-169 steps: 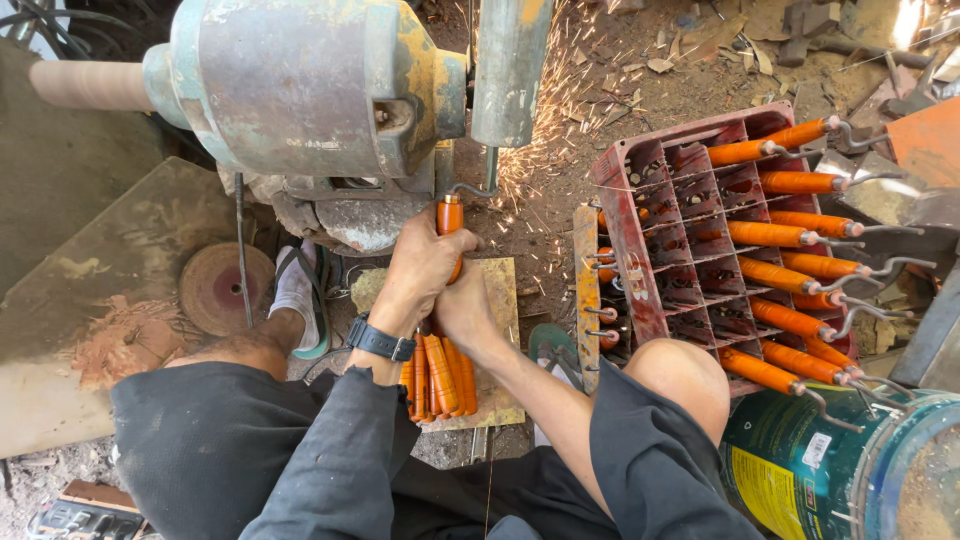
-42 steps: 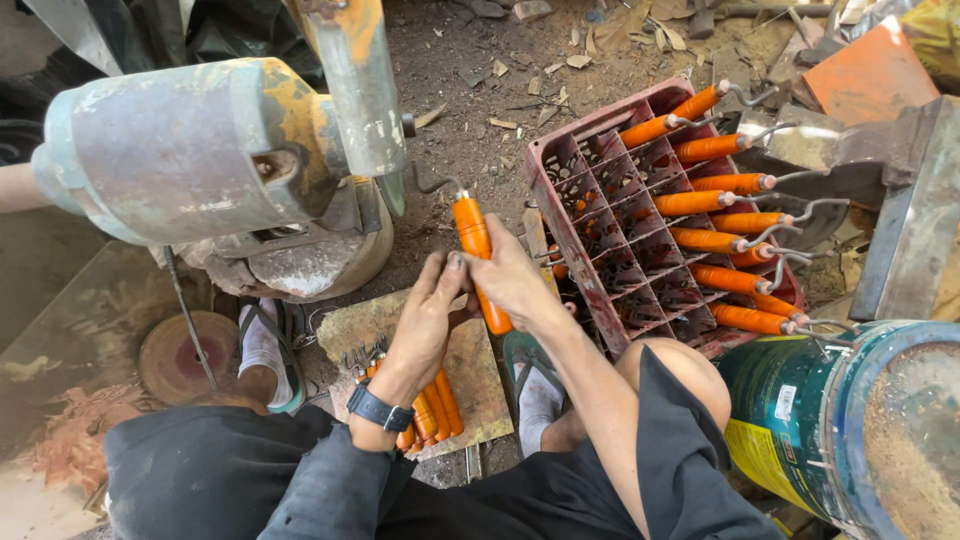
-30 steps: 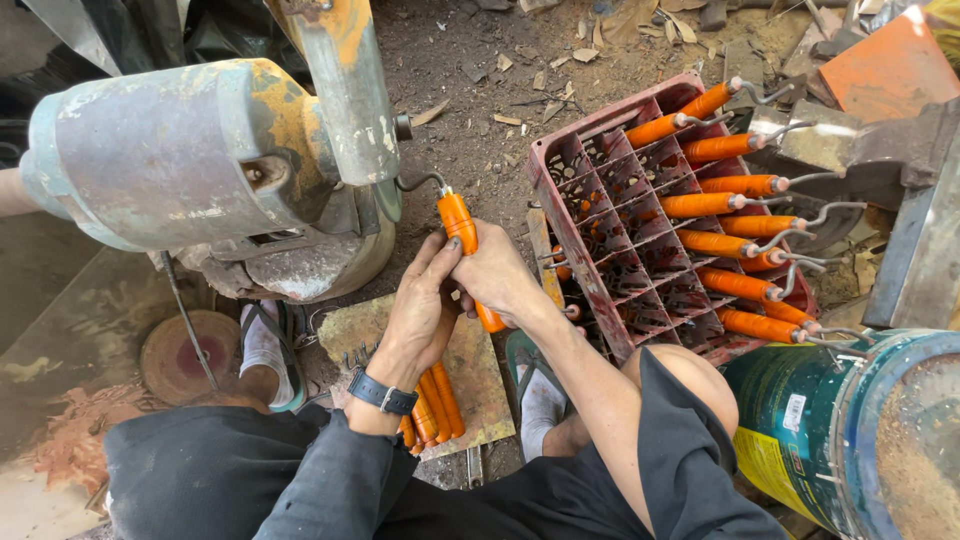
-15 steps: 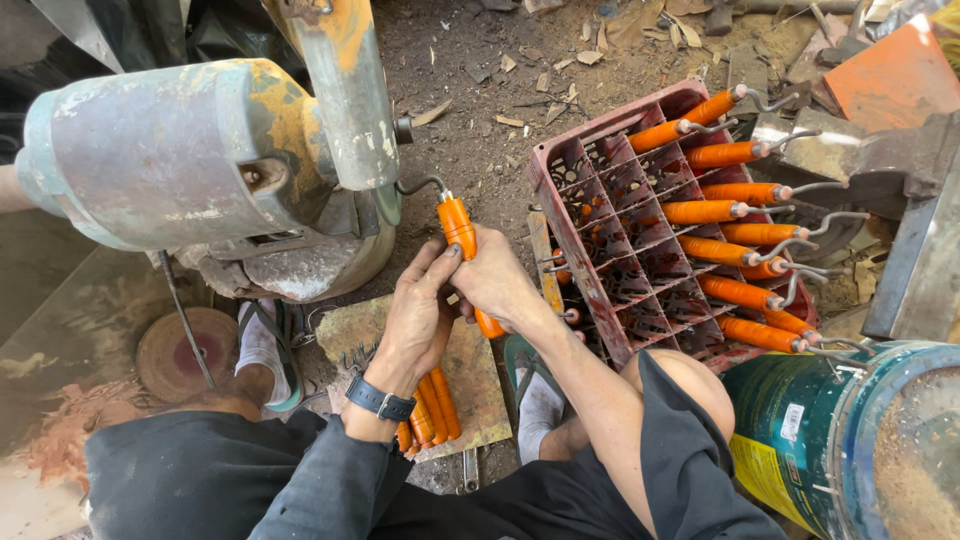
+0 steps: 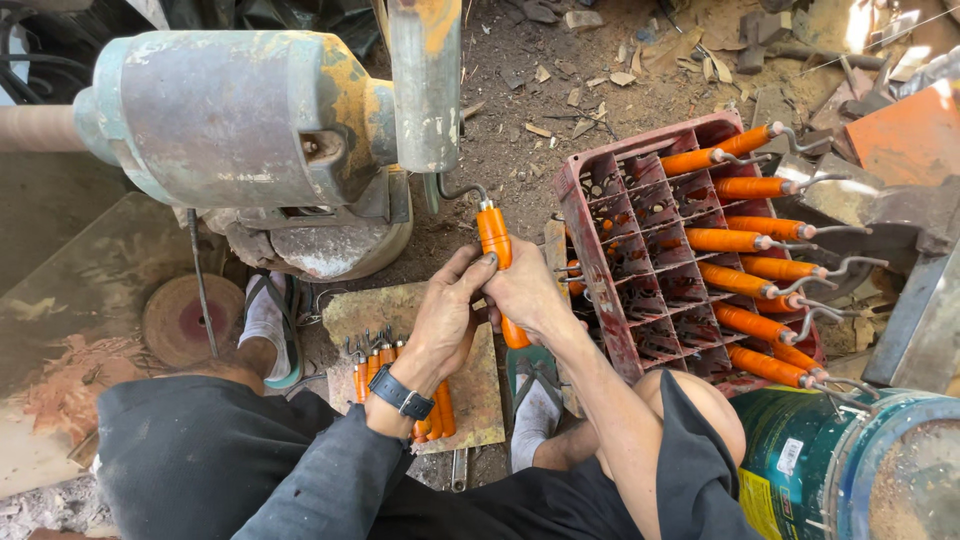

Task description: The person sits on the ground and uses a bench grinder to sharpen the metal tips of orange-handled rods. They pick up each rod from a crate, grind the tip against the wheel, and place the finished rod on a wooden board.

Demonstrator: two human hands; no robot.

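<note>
My fingers (image 5: 470,275) on both hands clench one orange-handled tool (image 5: 494,235). I aim its hooked metal tip at the grinder wheel (image 5: 425,85) for steady contact.

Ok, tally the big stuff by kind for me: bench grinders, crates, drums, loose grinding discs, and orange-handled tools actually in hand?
bench grinder: 1
red crate: 1
green drum: 1
loose grinding disc: 1
orange-handled tool in hand: 1
Total: 5
</note>
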